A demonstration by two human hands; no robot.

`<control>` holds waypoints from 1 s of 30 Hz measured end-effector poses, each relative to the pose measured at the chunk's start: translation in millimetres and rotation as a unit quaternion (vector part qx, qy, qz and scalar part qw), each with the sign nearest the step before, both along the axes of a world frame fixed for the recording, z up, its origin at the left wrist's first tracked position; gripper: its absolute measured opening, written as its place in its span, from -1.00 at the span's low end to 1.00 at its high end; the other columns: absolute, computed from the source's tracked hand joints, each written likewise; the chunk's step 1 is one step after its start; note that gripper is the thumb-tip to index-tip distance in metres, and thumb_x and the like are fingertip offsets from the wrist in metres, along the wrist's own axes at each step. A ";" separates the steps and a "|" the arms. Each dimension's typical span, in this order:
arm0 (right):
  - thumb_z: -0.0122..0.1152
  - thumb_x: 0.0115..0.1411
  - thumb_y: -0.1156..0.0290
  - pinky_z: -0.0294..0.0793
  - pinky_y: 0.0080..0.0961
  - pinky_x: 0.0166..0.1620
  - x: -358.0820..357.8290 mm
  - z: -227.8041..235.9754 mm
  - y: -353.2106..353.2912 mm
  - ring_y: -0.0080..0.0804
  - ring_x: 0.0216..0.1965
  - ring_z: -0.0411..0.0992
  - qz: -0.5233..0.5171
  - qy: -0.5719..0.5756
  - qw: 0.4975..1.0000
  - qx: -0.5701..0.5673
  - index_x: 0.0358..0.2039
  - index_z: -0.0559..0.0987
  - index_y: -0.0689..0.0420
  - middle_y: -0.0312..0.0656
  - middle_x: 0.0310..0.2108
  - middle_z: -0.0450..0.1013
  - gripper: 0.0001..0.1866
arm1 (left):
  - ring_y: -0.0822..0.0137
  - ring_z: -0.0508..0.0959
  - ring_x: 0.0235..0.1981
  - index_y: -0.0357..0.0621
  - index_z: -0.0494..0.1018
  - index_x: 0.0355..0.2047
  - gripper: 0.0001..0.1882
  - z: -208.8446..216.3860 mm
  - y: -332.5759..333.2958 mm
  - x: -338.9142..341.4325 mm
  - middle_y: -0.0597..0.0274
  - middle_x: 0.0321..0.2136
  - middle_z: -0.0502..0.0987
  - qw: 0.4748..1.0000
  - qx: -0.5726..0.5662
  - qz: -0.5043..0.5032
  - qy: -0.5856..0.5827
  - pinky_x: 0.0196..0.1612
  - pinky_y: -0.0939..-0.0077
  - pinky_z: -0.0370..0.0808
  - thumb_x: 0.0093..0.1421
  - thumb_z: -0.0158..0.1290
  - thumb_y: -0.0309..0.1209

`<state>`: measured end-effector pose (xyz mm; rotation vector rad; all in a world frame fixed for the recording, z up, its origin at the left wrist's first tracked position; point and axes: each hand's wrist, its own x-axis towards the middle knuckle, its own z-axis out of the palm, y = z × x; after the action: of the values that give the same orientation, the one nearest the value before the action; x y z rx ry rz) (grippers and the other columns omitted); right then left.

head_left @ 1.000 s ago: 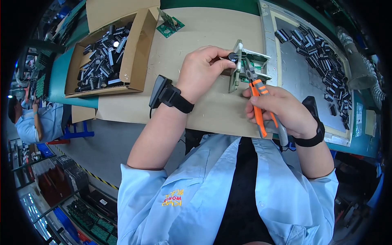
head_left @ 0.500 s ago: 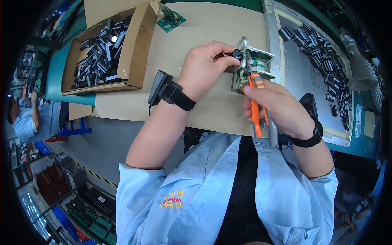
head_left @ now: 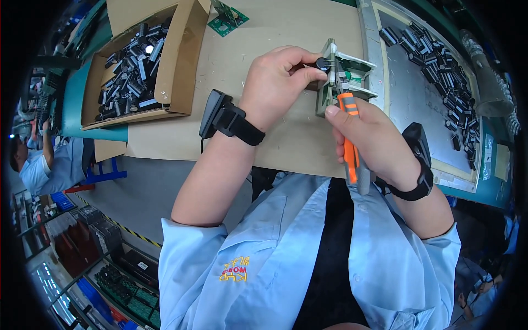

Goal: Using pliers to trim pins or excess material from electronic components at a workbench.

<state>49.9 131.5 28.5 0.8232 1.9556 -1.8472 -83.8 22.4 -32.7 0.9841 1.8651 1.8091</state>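
Observation:
My left hand (head_left: 283,77) pinches a black cylindrical capacitor (head_left: 323,64) between thumb and fingers. The capacitor's end sits against the left side of a pale green upright plate, part of a small fixture (head_left: 324,102) with two arms reaching right. In my right hand (head_left: 371,129) is a pair of cutting pliers (head_left: 350,151) with orange and grey handles, squeezed nearly together. Their jaws point away from me, at the plate's right side, level with the capacitor. The capacitor's leads and the exact jaw contact are too small to make out.
An open cardboard box (head_left: 179,66) full of capacitors stands at the left. To the right, a metal-framed tray (head_left: 404,121) holds a long heap of capacitors. A green circuit board (head_left: 228,25) lies at the back. Small wire clippings dot the brown work surface (head_left: 220,146).
My left hand has brought the capacitor against the plate. The pliers' handles have come closer together in my right hand. The view has shifted slightly.

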 end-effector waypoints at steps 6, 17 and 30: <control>0.03 0.25 0.13 0.35 -0.62 -0.53 4.1 -11.1 0.2 -0.58 -0.64 0.31 -0.006 0.040 0.999 -0.015 -0.44 0.36 0.13 -0.33 -0.64 0.31 -0.69 | 0.36 0.59 -0.39 -0.38 0.51 -0.32 -0.85 0.2 -0.1 0.9 0.15 -0.39 0.52 1.000 0.002 0.001 0.001 -0.29 0.55 0.57 0.06 0.09 -0.61; 0.03 0.25 0.14 0.34 -0.65 -0.57 6.0 -15.3 6.1 -0.57 -0.69 0.30 -0.013 0.061 0.997 -0.040 -0.41 0.38 0.15 -0.33 -0.65 0.31 -0.69 | 0.40 0.58 -0.40 -0.36 0.51 -0.32 -0.84 -5.7 0.9 -0.7 0.16 -0.41 0.53 0.999 -0.020 0.016 0.045 -0.30 0.58 0.55 0.05 0.12 -0.59; -0.10 0.27 0.21 0.51 -0.36 -0.21 31.8 -17.9 33.5 -0.33 -0.36 0.45 -0.096 0.142 0.938 -0.301 -0.12 0.37 0.26 -0.15 -0.37 0.40 -0.64 | 0.50 0.51 -0.45 -0.31 0.48 -0.26 -0.78 0.7 -1.5 1.3 0.22 -0.43 0.52 0.996 0.035 0.074 0.035 -0.36 0.66 0.47 0.05 0.15 -0.53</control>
<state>81.7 165.0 10.6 0.5842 1.3264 -2.6026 -82.5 20.8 -32.1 0.9685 1.9749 1.9612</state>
